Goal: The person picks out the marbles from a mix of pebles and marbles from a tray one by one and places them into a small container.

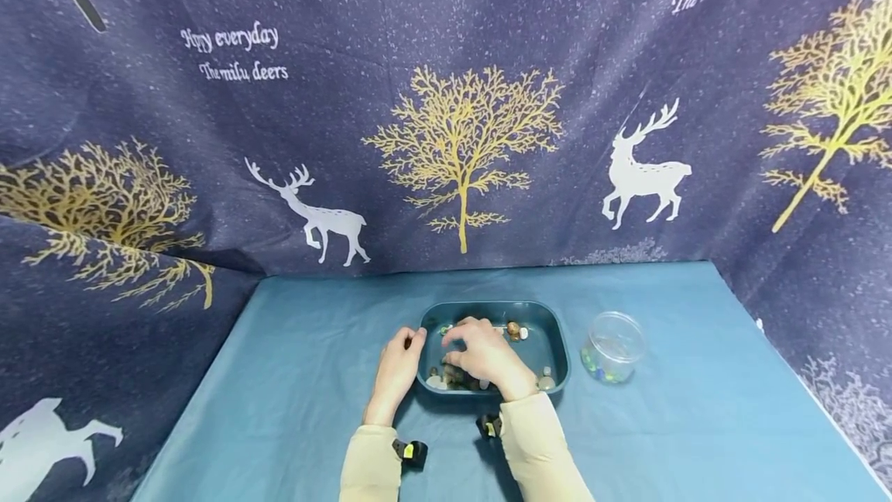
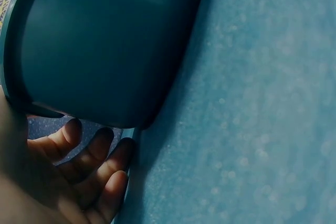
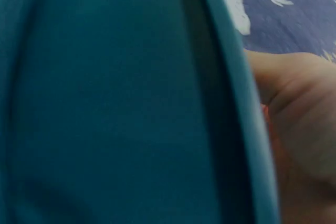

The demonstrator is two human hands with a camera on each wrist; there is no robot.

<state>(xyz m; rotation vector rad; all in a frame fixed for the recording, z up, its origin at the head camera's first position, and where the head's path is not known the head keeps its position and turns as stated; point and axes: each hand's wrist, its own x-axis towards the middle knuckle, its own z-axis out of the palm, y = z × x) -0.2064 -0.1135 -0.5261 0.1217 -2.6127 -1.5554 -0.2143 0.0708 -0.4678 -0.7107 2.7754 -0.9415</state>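
Note:
A dark teal tray point(image 1: 488, 392) holds pebbles point(image 1: 513, 330) in brown, white and grey. At its left end my left hand point(image 1: 399, 362) holds the rim; in the left wrist view the fingers point(image 2: 94, 153) curl below the tray's wall point(image 2: 105, 51), and the thumb goes behind the rim. My right hand point(image 1: 488, 355) reaches over the front rim into the tray. Its thumb and forefinger stand apart above the pebbles, and I see nothing between them. The right wrist view shows mostly the tray's outer wall point(image 3: 115, 98), with part of the hand point(image 3: 304, 119) behind the rim.
To the right of the tray stands a clear round jar point(image 1: 613, 347) with small green and blue pieces at its bottom. A blue cloth point(image 1: 293, 378) covers the table. Behind it hangs a dark curtain point(image 1: 488, 37) with deer and trees.

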